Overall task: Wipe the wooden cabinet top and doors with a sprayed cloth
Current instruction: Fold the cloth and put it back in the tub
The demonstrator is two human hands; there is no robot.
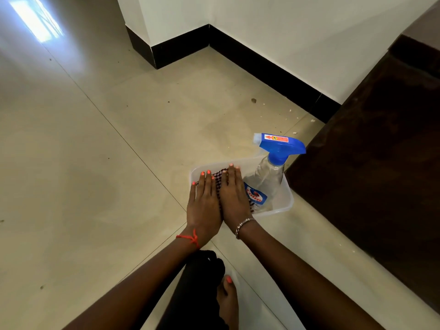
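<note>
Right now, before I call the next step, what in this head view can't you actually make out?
- Cloth: mostly covered by the left hand and right hand; only a checked strip shows between them.
- Spray bottle: label partly hidden by the right hand; liquid level unclear through the clear plastic.
- Wooden cabinet: cut off by the right edge, dark; its doors can't be made out.
- Tub: near-left rim hidden under both hands.

Left hand (pixel 204 206): our nails are painted bright orange; a knotted orange-red thread (pixel 190 238) circles the wrist.
Right hand (pixel 234 195): same orange nails; a silver chain bracelet (pixel 242 226) circles the wrist.
Arms: bare, no sleeves.
Foot (pixel 228 298): bare, orange toenail, beside our black garment (pixel 197 289).
</note>
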